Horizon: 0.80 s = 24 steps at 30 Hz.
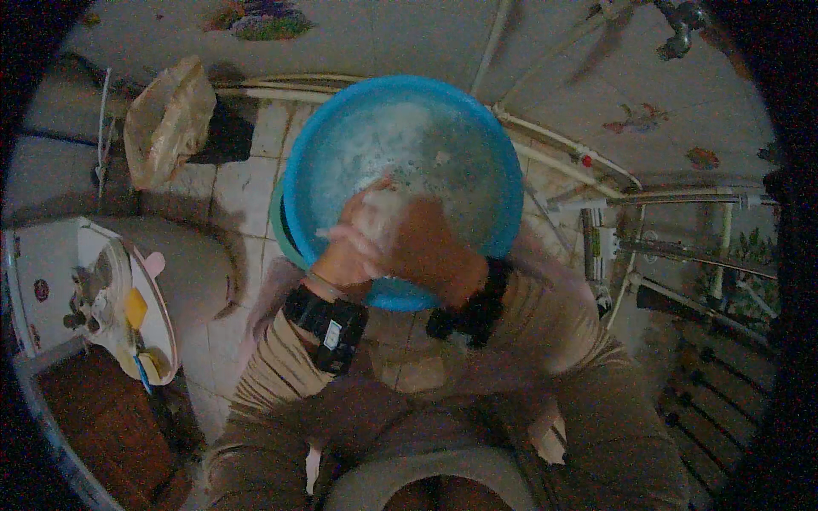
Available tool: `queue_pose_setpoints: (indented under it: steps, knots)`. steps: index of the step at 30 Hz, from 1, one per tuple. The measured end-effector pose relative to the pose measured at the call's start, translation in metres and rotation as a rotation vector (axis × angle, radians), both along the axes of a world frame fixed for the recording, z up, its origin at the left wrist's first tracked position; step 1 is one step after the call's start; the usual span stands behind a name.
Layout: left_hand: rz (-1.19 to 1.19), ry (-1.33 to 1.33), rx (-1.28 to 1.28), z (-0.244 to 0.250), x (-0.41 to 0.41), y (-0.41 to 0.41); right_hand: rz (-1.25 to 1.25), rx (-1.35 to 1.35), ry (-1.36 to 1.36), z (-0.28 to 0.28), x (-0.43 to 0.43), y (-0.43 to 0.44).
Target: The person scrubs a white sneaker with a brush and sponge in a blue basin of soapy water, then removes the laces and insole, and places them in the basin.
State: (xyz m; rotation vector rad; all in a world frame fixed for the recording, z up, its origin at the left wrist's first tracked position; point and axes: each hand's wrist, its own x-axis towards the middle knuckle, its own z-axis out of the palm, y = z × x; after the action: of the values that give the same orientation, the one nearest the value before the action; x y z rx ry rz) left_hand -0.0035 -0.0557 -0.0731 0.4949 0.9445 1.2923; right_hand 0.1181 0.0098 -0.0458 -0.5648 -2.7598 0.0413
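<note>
A round blue plastic basin (402, 83) stands in front of me, holding foamy, cloudy water (409, 134). Over its near part, my left hand (348, 252) and my right hand (434, 249) are close together. Pale wet cloth (377, 220) shows between them, bunched under the fingers of my left hand. Motion blur hides the exact grasp of my right hand. Both wrists wear black bands, the left one with a small box-like device. Part of a green basin (279, 217) shows beneath the blue one at its left.
At the left are a washbasin (169, 319) with yellow sponges and a tan plastic bag (169, 124). Light pipes (556, 137) run along the tiled wall behind the blue basin. A metal rack (684, 252) stands at the right.
</note>
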Motion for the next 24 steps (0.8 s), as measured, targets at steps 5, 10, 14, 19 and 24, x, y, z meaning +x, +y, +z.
queue_pose_setpoints:
  steps: [5,10,14,19,24]
  knots:
    - [-0.011,-0.153,-0.178,0.006,0.011,0.012,-0.067,0.127,0.018,-0.021,0.014,0.029]
    - [0.053,-0.463,-0.355,0.007,0.028,0.021,-0.016,-0.035,-0.057,-0.002,0.012,0.031]
    - [0.03,0.334,0.177,0.026,0.023,0.025,-0.1,0.26,-0.06,-0.002,0.018,0.027]
    - [-0.107,0.237,0.398,-0.03,0.009,0.01,0.295,-0.171,0.166,-0.011,0.016,0.034]
    - [0.009,-0.577,-0.035,0.006,0.012,0.016,0.241,-0.055,0.376,-0.008,0.013,0.056]
